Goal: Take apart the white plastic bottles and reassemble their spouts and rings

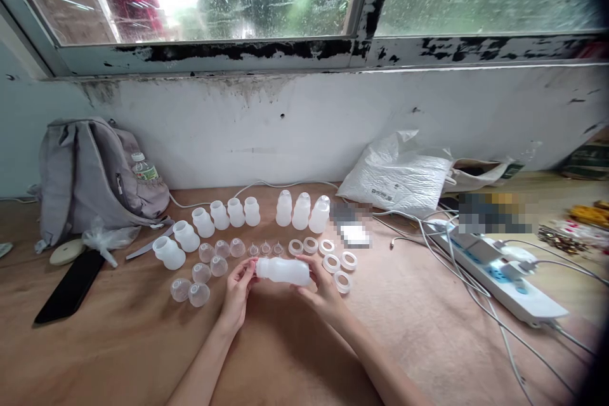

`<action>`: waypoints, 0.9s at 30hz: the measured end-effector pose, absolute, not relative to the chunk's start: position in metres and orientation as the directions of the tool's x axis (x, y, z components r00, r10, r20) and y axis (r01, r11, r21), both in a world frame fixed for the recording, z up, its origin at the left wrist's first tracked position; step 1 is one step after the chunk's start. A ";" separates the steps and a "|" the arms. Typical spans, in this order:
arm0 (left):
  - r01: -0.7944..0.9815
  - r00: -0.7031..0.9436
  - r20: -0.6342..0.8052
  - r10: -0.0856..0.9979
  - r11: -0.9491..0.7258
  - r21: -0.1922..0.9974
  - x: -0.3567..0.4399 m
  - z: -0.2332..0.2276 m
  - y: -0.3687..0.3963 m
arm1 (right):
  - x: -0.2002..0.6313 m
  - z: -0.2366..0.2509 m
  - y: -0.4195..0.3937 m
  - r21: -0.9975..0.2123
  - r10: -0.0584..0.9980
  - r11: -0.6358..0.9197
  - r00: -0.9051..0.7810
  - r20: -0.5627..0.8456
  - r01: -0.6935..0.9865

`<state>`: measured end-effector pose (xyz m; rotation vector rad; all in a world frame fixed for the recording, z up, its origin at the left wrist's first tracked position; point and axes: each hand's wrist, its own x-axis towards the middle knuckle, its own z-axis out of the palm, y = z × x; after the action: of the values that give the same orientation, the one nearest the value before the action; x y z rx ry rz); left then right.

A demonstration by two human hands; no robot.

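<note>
Bottle (282,271) held between left hand (236,292) and right hand (322,288): milky translucent plastic, smooth, matt. Domed caps (200,274) left of hands: clear glossy plastic. Rings (332,262) just right: white plastic. Table (118,342) under hands: matt wood, light grain. Backpack (90,171) far left: grey cloth. Bag (397,174) beyond right hand: crinkled plastic film.

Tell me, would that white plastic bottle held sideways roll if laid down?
Probably: the white translucent plastic bottle looks round-bodied, held sideways between left hand and right hand. It looks empty, so likely light.
</note>
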<state>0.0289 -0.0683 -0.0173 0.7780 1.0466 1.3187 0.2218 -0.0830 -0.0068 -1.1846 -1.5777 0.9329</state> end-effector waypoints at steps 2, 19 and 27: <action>-0.421 -0.032 -0.140 0.990 0.114 0.900 0.027 -0.017 -0.067 | 0.222 -0.005 -0.082 -0.973 0.988 0.141 -0.090 0.126 0.182; -0.240 0.013 -0.127 0.992 0.126 0.962 0.027 -0.019 -0.069 | 0.217 -0.006 -0.081 -0.999 0.998 0.048 -0.049 0.047 0.016; -0.243 0.124 -0.026 0.992 0.056 0.969 0.026 -0.007 -0.072 | 0.218 -0.001 -0.080 -1.000 0.998 -0.023 -0.051 -0.024 0.008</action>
<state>0.0261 -0.0722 -0.0073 1.0514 0.9597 1.1989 0.2182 -0.0803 -0.0013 -1.2077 -1.2410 1.2602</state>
